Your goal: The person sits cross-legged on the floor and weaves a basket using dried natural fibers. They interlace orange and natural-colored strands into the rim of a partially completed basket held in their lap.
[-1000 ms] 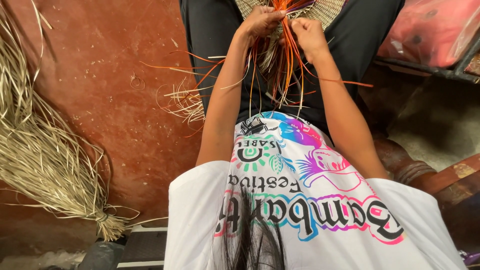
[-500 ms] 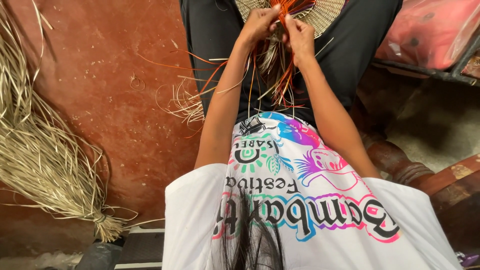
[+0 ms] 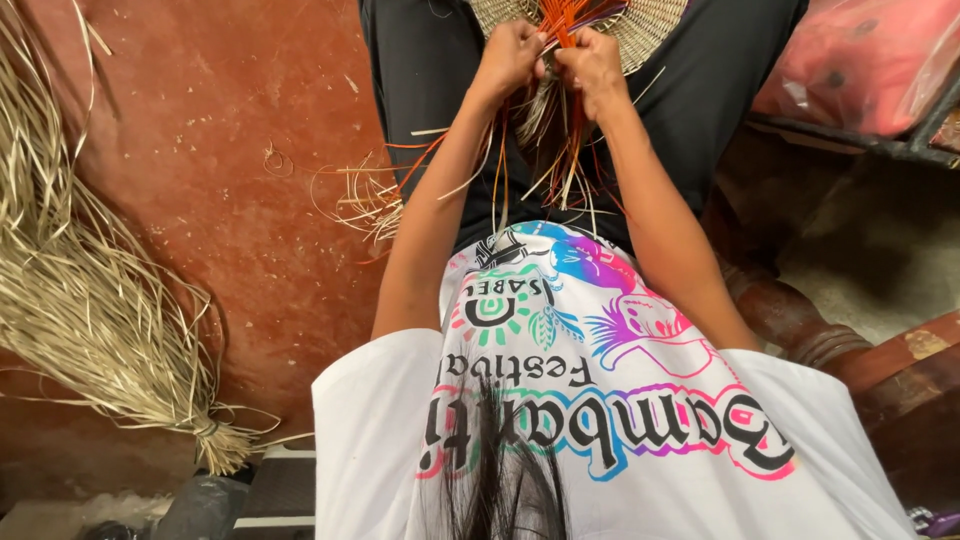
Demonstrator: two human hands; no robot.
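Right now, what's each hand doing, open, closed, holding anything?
Left hand: closed on orange and tan straw strands beside the round woven straw piece.
Right hand: closed on the same strands.

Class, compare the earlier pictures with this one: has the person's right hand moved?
Yes. The right hand has moved inward toward the left hand, closing the gap over the orange straw strands, judged against the round woven straw mat.

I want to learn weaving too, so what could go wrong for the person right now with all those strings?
The loose orange strands hang tangled between the left hand and the right hand, so they might knot or slip out of the woven piece. Both hands pinch close together, so a thin strand could perhaps snap if pulled hard. Stray straw pieces lie on the red floor beside the leg and could get mixed in or stepped on.
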